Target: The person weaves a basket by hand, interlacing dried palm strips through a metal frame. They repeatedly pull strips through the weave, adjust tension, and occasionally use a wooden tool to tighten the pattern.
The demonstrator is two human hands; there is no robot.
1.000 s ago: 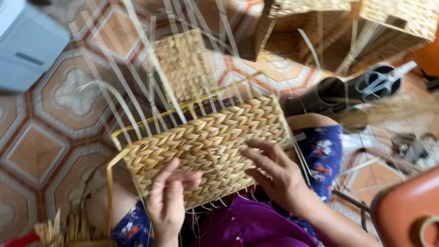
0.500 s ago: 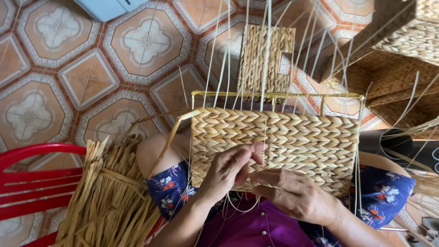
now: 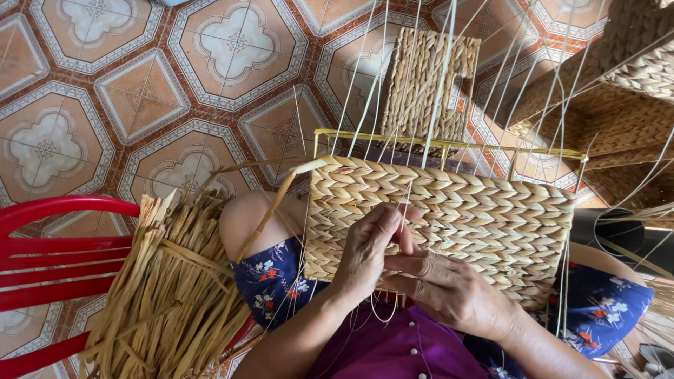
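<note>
— What takes up most of the view?

— A tiled floor (image 3: 140,91) with an orange and cream pattern. On the person's lap, across knees in blue flowered cloth, rests a half-woven basket (image 3: 484,217) of pale braided straw on a yellow wire frame (image 3: 421,142), with thin upright strands (image 3: 365,91) rising from its top edge.

— And around it?

— At the left, a bundle of dried straw (image 3: 168,295) lies on a red plastic chair (image 3: 49,260), just beside the left knee. Beyond the basket a smaller woven panel (image 3: 428,84) stands on the floor, and finished woven baskets (image 3: 632,84) fill the upper right corner.

— Where are the hands?

— Both are against the basket's near face, close together. The left hand (image 3: 368,253) has its grip pinched together on a thin strand (image 3: 406,203), thumb and forefinger meeting at the weave. The right hand (image 3: 449,288) lies just below it, fingers stretched toward the left hand and touching the woven wall; I cannot tell whether its grip is closed on anything.

— Anything smaller?

— A loose loop of pale thread (image 3: 382,316) hangs beneath the hands over the purple shirt (image 3: 414,351).
</note>
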